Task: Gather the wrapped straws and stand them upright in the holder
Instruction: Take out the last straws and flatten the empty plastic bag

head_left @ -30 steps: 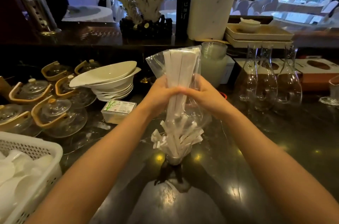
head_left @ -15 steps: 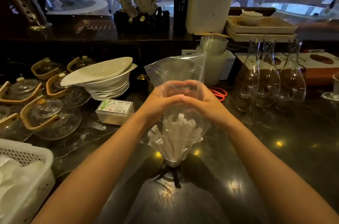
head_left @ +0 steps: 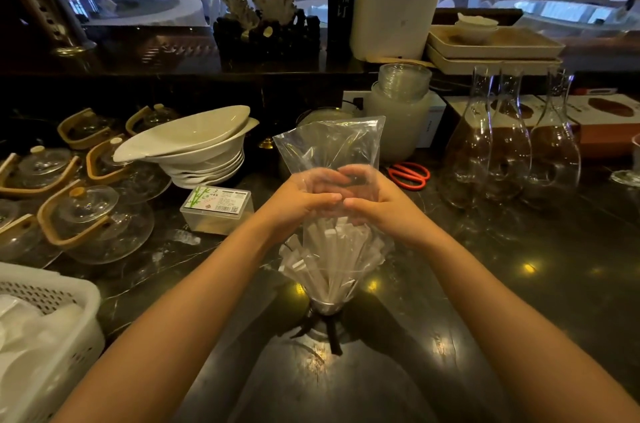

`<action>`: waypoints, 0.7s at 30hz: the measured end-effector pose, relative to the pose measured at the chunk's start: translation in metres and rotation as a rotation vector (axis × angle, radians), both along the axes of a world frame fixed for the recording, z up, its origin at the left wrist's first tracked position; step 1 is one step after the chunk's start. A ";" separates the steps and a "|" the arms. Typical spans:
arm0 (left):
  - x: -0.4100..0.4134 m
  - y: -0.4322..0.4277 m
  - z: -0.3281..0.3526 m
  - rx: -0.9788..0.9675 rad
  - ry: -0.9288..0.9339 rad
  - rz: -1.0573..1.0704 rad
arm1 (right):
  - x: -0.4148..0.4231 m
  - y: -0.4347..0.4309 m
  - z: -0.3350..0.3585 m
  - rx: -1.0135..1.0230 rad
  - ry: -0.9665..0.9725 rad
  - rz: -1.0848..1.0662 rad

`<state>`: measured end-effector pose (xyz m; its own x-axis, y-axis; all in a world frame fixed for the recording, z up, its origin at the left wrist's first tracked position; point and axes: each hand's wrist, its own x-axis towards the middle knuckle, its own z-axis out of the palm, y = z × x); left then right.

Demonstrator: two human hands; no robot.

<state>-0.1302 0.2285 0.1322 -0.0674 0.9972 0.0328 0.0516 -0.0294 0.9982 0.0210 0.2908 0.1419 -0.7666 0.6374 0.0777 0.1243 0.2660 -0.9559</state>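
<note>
A clear plastic bag [head_left: 332,145] stands over a fan of white wrapped straws [head_left: 332,259]. The straws splay upward out of a small metal holder [head_left: 327,306] on the dark counter, just in front of me. My left hand [head_left: 298,200] and my right hand [head_left: 374,200] meet around the bag's middle, just above the straw tips, fingers curled on the plastic. The bag's upper half above my hands looks empty. The holder's base is mostly hidden in shadow.
A stack of white bowls [head_left: 194,152] and several glass teapots [head_left: 93,218] sit left. A small clear box [head_left: 218,206] lies beside my left wrist. Red scissors [head_left: 408,174] and three glass carafes [head_left: 512,142] stand right. A white basket [head_left: 45,329] fills the near-left corner.
The straws have slid down out of the bag's top into the holder, fanning out. Both hands stayed clasped on the bag and lowered slightly; the upper bag now looks empty.
</note>
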 end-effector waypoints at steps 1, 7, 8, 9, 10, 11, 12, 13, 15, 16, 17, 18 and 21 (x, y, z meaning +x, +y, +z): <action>-0.001 0.000 0.002 -0.001 -0.001 0.000 | 0.000 0.000 0.002 -0.004 0.008 -0.005; -0.006 0.007 0.030 0.087 -0.025 0.017 | -0.002 0.005 0.029 -0.041 0.121 -0.024; -0.007 0.007 0.036 0.101 -0.047 0.020 | -0.002 0.006 0.033 -0.057 0.144 -0.030; -0.007 0.008 0.042 0.112 -0.071 0.025 | -0.003 0.007 0.038 -0.070 0.160 -0.036; -0.007 0.009 0.048 0.121 -0.090 0.031 | -0.003 0.009 0.042 -0.083 0.173 -0.042; -0.007 0.010 0.053 0.129 -0.100 0.045 | -0.003 0.009 0.047 -0.100 0.185 -0.048; -0.007 0.010 0.058 0.135 -0.111 0.062 | -0.003 0.010 0.051 -0.120 0.194 -0.050; -0.007 0.011 0.063 0.138 -0.128 0.078 | -0.002 0.011 0.055 -0.145 0.198 -0.043; -0.006 0.011 0.070 0.135 -0.186 0.095 | 0.000 0.011 0.059 -0.197 0.196 -0.011; -0.006 0.010 0.072 0.132 -0.216 0.098 | 0.002 0.011 0.060 -0.216 0.182 0.006; -0.006 0.009 0.073 0.130 -0.245 0.101 | 0.004 0.009 0.060 -0.230 0.159 0.017; -0.006 0.008 0.074 0.128 -0.278 0.108 | 0.005 0.008 0.059 -0.237 0.130 0.021; -0.005 0.004 0.072 0.128 -0.404 0.152 | 0.010 0.003 0.055 -0.221 0.036 0.016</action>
